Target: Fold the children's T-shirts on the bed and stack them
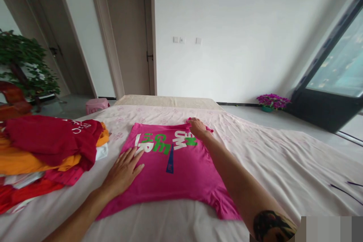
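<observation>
A bright pink T-shirt (187, 181) with white, green and blue print lies spread on the pale bed sheet (272, 166), turned sideways to me. My left hand (126, 166) rests flat on its left side, fingers extended over the white lettering and thumb apart. At the shirt's far right corner, my right hand (197, 126) has its fingers bent on the edge, with pink fabric bunched around the fingertips. How firmly they pinch the cloth is partly hidden. Nearer to me, the right side of the shirt is wrinkled beneath my right forearm.
On the left lies a heap of red, orange and white clothes (51, 143). Beyond the bed are a pink stool (97, 105), a potted plant (25, 64) and purple flowers (273, 101). Dark thin cords or straps (346, 193) lie at the right edge.
</observation>
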`<act>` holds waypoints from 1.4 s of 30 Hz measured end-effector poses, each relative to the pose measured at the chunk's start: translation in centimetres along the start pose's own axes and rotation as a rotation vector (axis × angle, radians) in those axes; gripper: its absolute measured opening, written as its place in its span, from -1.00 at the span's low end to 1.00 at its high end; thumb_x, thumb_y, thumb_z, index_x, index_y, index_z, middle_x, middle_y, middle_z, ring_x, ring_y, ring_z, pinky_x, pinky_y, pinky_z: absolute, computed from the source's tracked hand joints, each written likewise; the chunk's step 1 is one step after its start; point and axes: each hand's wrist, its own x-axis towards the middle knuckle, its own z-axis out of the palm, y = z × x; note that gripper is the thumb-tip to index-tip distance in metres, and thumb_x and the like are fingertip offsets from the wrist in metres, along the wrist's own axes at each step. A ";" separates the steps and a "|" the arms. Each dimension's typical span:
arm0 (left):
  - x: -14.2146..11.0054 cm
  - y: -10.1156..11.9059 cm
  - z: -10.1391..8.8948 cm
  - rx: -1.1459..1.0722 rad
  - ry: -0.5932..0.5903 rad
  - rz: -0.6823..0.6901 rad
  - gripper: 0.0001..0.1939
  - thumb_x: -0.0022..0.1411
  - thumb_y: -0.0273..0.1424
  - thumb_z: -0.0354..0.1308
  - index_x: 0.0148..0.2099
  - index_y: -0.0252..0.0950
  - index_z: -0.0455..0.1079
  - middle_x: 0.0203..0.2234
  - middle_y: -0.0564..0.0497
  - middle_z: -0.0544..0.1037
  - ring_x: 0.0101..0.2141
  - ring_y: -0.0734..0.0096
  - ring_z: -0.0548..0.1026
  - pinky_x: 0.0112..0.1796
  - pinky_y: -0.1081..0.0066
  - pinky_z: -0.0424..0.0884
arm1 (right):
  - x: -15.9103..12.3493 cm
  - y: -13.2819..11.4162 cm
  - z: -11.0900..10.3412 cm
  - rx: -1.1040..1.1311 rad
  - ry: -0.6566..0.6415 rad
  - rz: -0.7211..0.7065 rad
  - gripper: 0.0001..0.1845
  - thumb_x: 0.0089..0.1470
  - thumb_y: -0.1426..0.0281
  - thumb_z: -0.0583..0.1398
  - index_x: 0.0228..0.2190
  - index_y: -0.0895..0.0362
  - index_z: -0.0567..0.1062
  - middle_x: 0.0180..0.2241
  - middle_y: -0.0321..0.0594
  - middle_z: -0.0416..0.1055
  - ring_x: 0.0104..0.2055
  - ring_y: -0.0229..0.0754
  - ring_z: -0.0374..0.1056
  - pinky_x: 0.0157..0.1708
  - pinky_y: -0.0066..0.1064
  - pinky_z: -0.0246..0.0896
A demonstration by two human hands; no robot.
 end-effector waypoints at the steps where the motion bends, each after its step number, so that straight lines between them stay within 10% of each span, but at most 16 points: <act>1: 0.1 0.1 -0.2 -0.006 0.003 0.000 -0.44 0.37 -0.11 -0.06 0.35 -0.09 0.20 0.33 -0.10 0.22 0.30 0.07 0.19 0.24 0.02 0.16 | 0.5 -0.2 0.3 -0.006 0.007 -0.009 -0.56 0.16 0.53 0.05 0.02 0.12 0.53 0.12 0.00 0.37 0.14 -0.01 0.28 0.02 -0.28 0.20; 7: 0.4 0.1 -1.1 -0.173 0.042 -0.073 -0.51 0.40 -0.21 -0.09 0.30 -0.15 0.25 0.23 -0.06 0.38 0.22 0.24 0.33 0.22 0.16 0.25 | -0.1 -0.7 -1.5 -0.018 0.080 -0.132 -0.71 0.23 0.48 0.06 -0.16 0.17 0.56 -0.15 -0.03 0.52 -0.03 -0.09 0.35 0.04 -0.31 0.11; 15: 3.2 -2.7 -4.3 -0.011 0.307 -0.035 -0.48 0.29 -0.42 0.01 0.29 -0.23 0.22 0.25 -0.19 0.30 0.25 0.03 0.26 0.22 0.03 0.23 | -15.2 -1.8 -5.8 0.004 0.104 -0.824 -0.74 0.28 0.26 0.12 -0.34 0.11 0.52 -0.37 -0.16 0.45 -0.28 -0.15 0.31 -0.16 -0.29 0.16; 20: 7.6 -2.5 -4.7 0.090 0.225 0.282 -0.40 0.20 -0.62 0.01 0.27 -0.18 0.29 0.35 -0.17 0.12 0.34 0.06 0.07 0.26 0.07 0.15 | -17.8 0.9 -5.7 0.177 0.173 -0.428 -0.72 0.22 0.42 0.13 -0.05 0.11 0.50 -0.15 -0.09 0.49 -0.12 -0.12 0.37 -0.15 -0.32 0.23; 26: 11.7 -2.7 -3.5 0.132 0.021 0.392 -0.51 0.01 -0.67 0.14 -0.02 -0.17 0.50 0.20 -0.11 0.37 0.32 0.09 0.10 0.25 0.08 0.14 | -10.7 1.5 -4.5 0.260 0.100 -0.120 -0.49 0.18 0.28 0.19 0.16 0.10 0.39 0.09 -0.04 0.42 0.16 0.02 0.27 0.06 -0.20 0.22; 29: 12.4 -3.2 -3.8 0.192 0.013 0.407 -0.68 0.03 -0.60 0.19 -0.15 -0.21 0.51 0.01 -0.12 0.51 0.27 0.06 0.20 0.27 -0.01 0.05 | -7.4 -0.2 -3.7 0.364 -0.100 0.037 -0.27 -0.02 0.25 0.34 0.18 0.14 0.37 -0.01 -0.03 0.50 0.06 0.08 0.36 -0.04 -0.23 0.30; 32: 11.7 -3.9 -5.0 0.309 0.065 0.422 -0.79 0.09 -0.54 0.16 -0.19 -0.23 0.49 -0.12 -0.12 0.54 0.16 0.04 0.32 0.26 -0.06 0.01 | -6.7 -1.0 -3.5 0.590 -0.154 0.069 -0.49 -0.09 0.43 0.31 -0.03 0.18 0.54 -0.23 -0.15 0.58 -0.19 -0.04 0.46 -0.21 -0.34 0.33; 37: 7.0 -4.6 -7.9 0.335 0.150 0.370 -0.87 0.19 -0.46 0.05 -0.29 -0.21 0.43 -0.24 -0.08 0.55 0.04 0.07 0.41 0.23 -0.04 0.05 | -12.5 2.4 -5.4 1.192 0.081 -0.116 -0.50 -0.04 0.36 0.27 -0.01 0.14 0.49 -0.22 -0.20 0.55 -0.20 -0.13 0.46 -0.21 -0.34 0.37; 42: 2.3 -1.5 -9.1 0.175 0.018 0.200 -0.83 0.22 -0.34 0.04 -0.41 -0.21 0.37 -0.44 0.02 0.54 -0.32 0.22 0.49 0.02 0.10 0.28 | -19.8 6.4 -5.4 0.963 -0.013 -0.068 -0.54 -0.12 0.47 0.27 -0.09 0.18 0.55 -0.24 -0.19 0.56 -0.23 -0.13 0.46 -0.22 -0.37 0.33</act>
